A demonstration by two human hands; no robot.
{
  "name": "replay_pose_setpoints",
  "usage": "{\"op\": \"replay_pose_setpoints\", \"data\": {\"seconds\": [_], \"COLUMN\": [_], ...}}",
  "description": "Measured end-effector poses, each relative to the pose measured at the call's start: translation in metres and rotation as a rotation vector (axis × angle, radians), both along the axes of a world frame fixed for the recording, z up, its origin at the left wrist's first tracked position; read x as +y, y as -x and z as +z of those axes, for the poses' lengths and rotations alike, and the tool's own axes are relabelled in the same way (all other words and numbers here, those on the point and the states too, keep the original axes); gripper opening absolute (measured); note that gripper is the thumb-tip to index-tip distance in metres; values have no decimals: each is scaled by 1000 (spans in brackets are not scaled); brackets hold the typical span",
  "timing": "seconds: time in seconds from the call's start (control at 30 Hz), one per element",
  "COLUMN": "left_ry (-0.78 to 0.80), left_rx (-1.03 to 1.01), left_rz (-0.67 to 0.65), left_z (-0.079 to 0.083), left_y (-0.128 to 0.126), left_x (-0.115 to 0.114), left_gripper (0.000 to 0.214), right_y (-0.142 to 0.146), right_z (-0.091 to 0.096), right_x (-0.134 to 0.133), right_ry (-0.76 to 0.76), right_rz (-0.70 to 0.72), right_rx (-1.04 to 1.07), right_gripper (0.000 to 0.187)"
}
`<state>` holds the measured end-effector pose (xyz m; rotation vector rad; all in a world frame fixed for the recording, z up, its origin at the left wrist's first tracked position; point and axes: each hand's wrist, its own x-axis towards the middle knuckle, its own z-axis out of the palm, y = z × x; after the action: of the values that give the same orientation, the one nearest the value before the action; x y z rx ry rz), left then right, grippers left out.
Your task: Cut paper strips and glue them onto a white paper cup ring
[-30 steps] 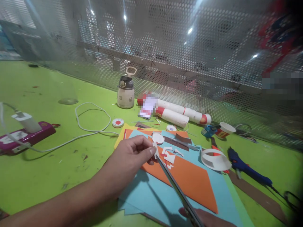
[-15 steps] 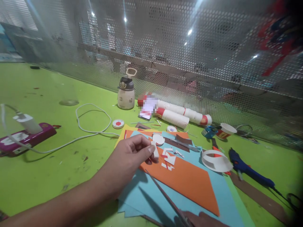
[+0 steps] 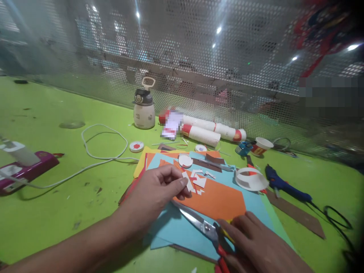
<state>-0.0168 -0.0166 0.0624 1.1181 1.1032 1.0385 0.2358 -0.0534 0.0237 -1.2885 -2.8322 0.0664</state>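
Observation:
Between thumb and fingers, my left hand pinches a small white piece of paper above the stacked sheets. My right hand, at the lower right, is closed around the red and yellow handles of a pair of scissors. The blades point up and left, to just below my left hand. Under both hands lie an orange sheet and a light blue sheet. White paper scraps lie on the orange sheet beside my left fingers, near a round white lid.
A white paper ring and a blue glue gun lie to the right. Behind are stacked paper cups, a phone, a bottle and a blue ink bottle. A white cable runs left to a purple power strip.
My right hand has come up into view with the scissors, and their blades now show broadside. My left hand still pinches the paper, now turned slightly. The view has shifted a little.

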Motion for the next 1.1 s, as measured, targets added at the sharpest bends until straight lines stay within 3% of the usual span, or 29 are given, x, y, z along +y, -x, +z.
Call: {"op": "replay_pose_setpoints", "data": {"seconds": [0.13, 0.2, 0.33, 0.47, 0.53, 0.67, 0.77, 0.87, 1.1], "left_ry": [38, 52, 20, -74, -103, -82, -112, -227, -761], "left_rx": [14, 25, 57, 148, 207, 240, 266, 323, 520], "left_rz": [-22, -38, -70, -71, -53, -52, -63, -59, 22], "left_z": [-5, -7, -11, -14, -14, -15, -17, -21, -35], "left_y": [-8, -12, -16, -17, -18, -19, -20, -21, -21], "left_x": [-5, -9, -15, -19, -20, -20, -22, -26, -33], "left_gripper": [17, 16, 14, 13, 13, 14, 15, 13, 10], "right_y": [19, 31, 51, 62, 66, 69, 71, 72, 74], "right_z": [28, 34, 33, 30, 28, 20, 16, 15, 16], "right_x": [-12, -15, -9, -5, -7, -13, -14, -14, -17], "right_ry": [210, 209, 189, 337, 299, 66, 44, 80, 59], "right_rz": [-52, -134, -251, -363, -382, -320, -326, -345, -318], "right_rx": [321, 479, 590, 712, 783, 775, 746, 753, 757], "right_gripper": [18, 13, 16, 15, 15, 14, 14, 17, 21]}}
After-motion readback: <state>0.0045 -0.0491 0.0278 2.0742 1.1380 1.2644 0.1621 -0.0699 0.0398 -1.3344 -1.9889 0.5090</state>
